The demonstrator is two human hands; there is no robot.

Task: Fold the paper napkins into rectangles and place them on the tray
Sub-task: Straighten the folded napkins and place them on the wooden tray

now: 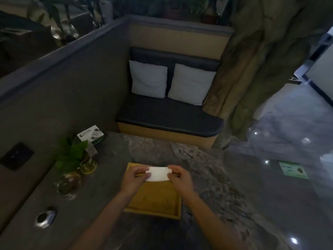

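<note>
A white paper napkin [158, 174], folded to a small rectangle, hangs above the far half of a yellow wooden tray [155, 199] on the stone table. My left hand [134, 179] pinches its left end and my right hand [179, 177] pinches its right end. Both hands hold it level over the tray. The tray's near half is bare; its far part is hidden behind my hands and the napkin.
A tissue box [91, 135] stands at the table's far left by the wall. A green plant in a glass jar [75, 159] and a round glass vessel [69, 184] sit left of the tray. A metal ashtray [45, 217] lies near left. A bench with two pillows faces me.
</note>
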